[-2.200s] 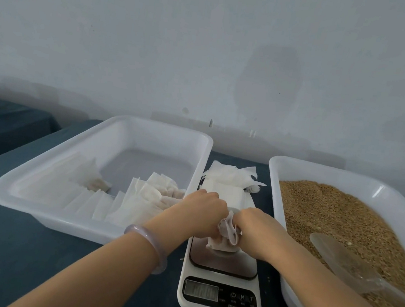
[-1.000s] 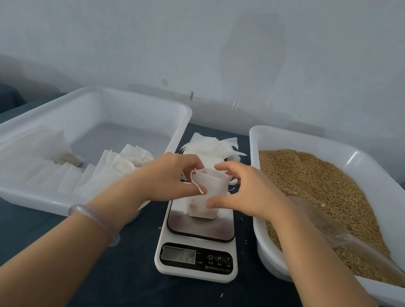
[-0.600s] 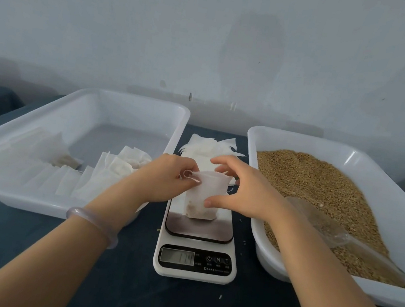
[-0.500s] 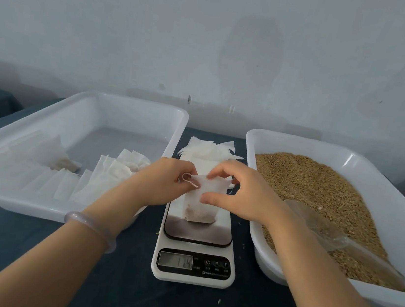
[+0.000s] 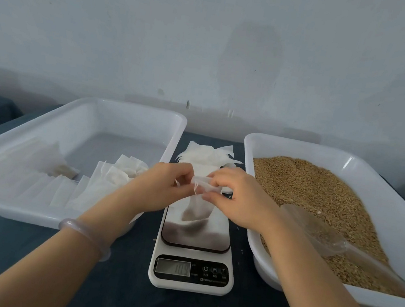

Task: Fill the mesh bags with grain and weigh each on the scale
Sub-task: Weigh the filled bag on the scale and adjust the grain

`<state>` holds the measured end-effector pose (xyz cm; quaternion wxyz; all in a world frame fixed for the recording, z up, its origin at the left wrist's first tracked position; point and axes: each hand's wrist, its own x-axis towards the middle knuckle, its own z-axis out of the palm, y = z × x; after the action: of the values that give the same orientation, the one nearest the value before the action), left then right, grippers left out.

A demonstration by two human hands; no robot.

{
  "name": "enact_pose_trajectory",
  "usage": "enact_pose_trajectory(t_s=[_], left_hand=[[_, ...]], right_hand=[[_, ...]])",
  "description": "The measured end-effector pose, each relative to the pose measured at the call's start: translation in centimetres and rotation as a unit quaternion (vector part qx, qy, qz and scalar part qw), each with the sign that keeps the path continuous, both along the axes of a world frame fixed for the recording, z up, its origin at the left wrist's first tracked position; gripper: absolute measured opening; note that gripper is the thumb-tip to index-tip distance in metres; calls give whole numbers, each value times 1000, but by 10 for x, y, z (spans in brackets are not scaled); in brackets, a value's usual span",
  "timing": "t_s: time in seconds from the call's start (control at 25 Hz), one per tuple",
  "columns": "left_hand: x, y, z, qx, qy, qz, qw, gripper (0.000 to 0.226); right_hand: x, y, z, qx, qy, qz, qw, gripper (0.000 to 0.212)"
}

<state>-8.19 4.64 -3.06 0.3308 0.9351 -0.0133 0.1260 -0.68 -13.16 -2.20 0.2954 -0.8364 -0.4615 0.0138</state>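
A small white mesh bag (image 5: 198, 208) with grain in its bottom stands on the steel plate of a white digital scale (image 5: 193, 252), whose display is lit. My left hand (image 5: 163, 189) pinches the bag's top and its drawstring from the left. My right hand (image 5: 237, 196) pinches the bag's top edge from the right. The bag's mouth is pressed narrow between the two hands. On the right stands a white tray (image 5: 382, 184) full of brown grain (image 5: 319, 194). A clear plastic scoop (image 5: 319, 235) lies on the grain.
A white tray (image 5: 43, 137) on the left holds several filled white bags (image 5: 104, 184) in a row. A pile of flat empty bags (image 5: 209, 155) lies behind the scale. Everything stands on a dark blue cloth (image 5: 27, 259); a few loose grains lie near the scale. A grey wall is behind.
Both hands have drawn the bag's open mouth flat and narrow at its top. The bag stays on the scale plate. The reading on the display has changed.
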Motion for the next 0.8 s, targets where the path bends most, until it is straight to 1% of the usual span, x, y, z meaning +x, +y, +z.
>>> enact_pose_trajectory(t_s=[0.04,0.08,0.12,0.16,0.2,0.24,0.28,0.36,0.44,0.52,0.56,0.64,0.72,0.8], left_hand=[[-2,0,2,-43,-16,-12,999,18],[-3,1,5,-113,-23,-34,993,19],[-4,3,10,-201,-5,-64,978,37],[-4,5,14,-299,32,-104,948,59],[-4,5,18,-378,77,-148,911,79],[-3,3,20,-418,109,-184,883,92],[-2,1,20,-421,126,-208,874,94],[-1,-7,19,-411,151,-216,873,82],[-2,-13,19,-396,206,-217,868,76],[-6,-18,17,-370,267,-233,859,70],[-7,-21,16,-363,278,-249,854,64],[-8,-25,15,-384,268,-283,837,52],[-9,-29,15,-425,252,-300,816,49],[-9,-36,15,-455,240,-308,800,47]], right_hand=[[-1,0,1,28,15,11,999,20],[-2,-1,2,56,32,21,998,17],[-3,-1,3,79,46,30,995,14],[-4,-1,4,95,55,36,993,12],[-5,-2,5,105,68,40,991,10],[-5,-2,6,115,83,43,989,9],[-6,-3,8,129,97,48,986,10],[-7,-6,11,165,116,64,977,11],[-10,-8,16,192,126,79,970,11],[-12,-9,21,200,136,93,966,12],[-13,-10,25,202,141,99,964,13],[-15,-17,34,211,160,107,958,11],[-17,-27,43,215,165,105,957,9],[-19,-35,47,200,138,86,966,12]])
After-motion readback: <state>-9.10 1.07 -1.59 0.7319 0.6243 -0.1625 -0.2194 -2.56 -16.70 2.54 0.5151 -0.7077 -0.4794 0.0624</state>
